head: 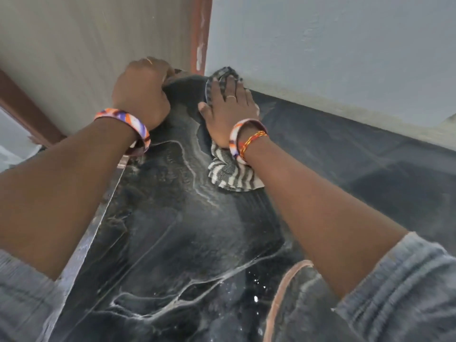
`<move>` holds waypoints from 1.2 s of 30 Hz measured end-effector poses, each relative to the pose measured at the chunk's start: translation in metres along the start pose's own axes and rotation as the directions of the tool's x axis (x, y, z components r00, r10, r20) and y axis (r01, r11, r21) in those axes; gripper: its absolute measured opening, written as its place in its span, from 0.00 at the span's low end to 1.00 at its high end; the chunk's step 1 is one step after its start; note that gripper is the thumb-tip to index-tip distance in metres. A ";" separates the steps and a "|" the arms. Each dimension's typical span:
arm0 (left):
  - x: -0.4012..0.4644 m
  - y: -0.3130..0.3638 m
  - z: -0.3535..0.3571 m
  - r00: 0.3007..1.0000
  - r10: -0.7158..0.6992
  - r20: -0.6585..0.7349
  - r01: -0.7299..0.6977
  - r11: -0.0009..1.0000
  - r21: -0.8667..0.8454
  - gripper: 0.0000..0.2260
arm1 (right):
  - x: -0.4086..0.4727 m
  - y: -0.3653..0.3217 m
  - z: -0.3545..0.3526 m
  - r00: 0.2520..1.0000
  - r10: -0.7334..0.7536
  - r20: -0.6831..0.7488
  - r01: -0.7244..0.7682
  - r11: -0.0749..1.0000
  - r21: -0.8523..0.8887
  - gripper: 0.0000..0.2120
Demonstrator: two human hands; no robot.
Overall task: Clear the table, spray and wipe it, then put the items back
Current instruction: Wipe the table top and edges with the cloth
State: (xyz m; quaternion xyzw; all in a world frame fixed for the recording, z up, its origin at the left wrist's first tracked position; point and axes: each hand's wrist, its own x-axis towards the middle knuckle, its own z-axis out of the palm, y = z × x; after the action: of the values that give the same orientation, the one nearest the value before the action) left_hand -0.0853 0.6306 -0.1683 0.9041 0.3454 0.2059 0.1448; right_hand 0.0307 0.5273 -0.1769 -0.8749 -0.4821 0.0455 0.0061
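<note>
The dark worktop [172, 230] (black with white swirls) looks wet. At its far corner, by the pale wall [333, 45], the right hand [228, 112] presses flat on a striped cloth [232, 175]. The left hand [142, 95] curls over the worktop's far left edge.

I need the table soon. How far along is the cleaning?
Clearing looks done: no items show on the black marble-patterned tabletop. Spraying too, judging by its white wet streaks. Wiping is in hand: the right hand presses the grey-and-white striped cloth flat into the far corner, while the left hand grips the table's far edge. Still left: the rest of the wiping and putting the items back.
</note>
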 end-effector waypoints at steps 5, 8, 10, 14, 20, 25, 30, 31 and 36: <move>0.009 -0.005 -0.001 0.999 -0.049 -0.022 0.047 0.996 -0.073 0.20 | 0.011 -0.019 -0.004 0.941 -0.339 0.015 0.339 0.940 -0.048 0.26; 0.009 -0.012 -0.008 1.000 -0.017 0.002 0.017 1.000 -0.006 0.23 | 0.039 -0.042 -0.010 0.926 -0.374 0.041 0.376 0.926 -0.034 0.23; 0.007 -0.020 -0.015 0.999 -0.017 0.030 0.016 0.999 0.036 0.24 | 0.053 -0.050 -0.011 0.910 -0.408 0.079 0.413 0.908 -0.071 0.22; 0.006 -0.023 -0.021 0.993 -0.070 0.096 0.073 0.997 -0.029 0.23 | 0.029 -0.049 -0.015 0.854 -0.518 0.039 0.511 0.852 0.112 0.21; -0.011 -0.008 -0.006 0.939 0.017 0.344 0.022 0.994 -0.109 0.20 | -0.040 -0.024 -0.021 0.923 -0.375 -0.082 0.382 0.917 0.111 0.24; -0.029 0.000 -0.017 0.888 0.045 0.459 -0.145 0.972 0.186 0.28 | -0.060 0.002 -0.048 0.972 -0.230 -0.041 0.231 0.972 0.043 0.21; -0.032 0.017 -0.031 0.920 0.249 0.302 -0.286 0.955 0.082 0.18 | -0.054 0.033 -0.076 0.992 -0.029 -0.126 0.054 0.978 0.204 0.16; -0.028 0.020 -0.035 0.932 0.254 0.258 -0.270 0.963 0.026 0.16 | -0.054 0.039 -0.083 0.991 0.020 -0.132 0.027 0.940 0.339 0.15; -0.016 0.039 -0.056 0.967 0.209 0.146 -0.191 0.973 -0.130 0.14 | -0.069 0.028 -0.081 0.998 -0.012 0.057 -0.015 0.892 0.452 0.21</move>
State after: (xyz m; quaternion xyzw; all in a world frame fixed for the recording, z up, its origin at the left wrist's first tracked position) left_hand -0.1006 0.5985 -0.1085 0.9380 0.2271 0.1664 0.2021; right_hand 0.0245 0.4566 -0.0927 -0.8481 -0.4578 0.1817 0.1951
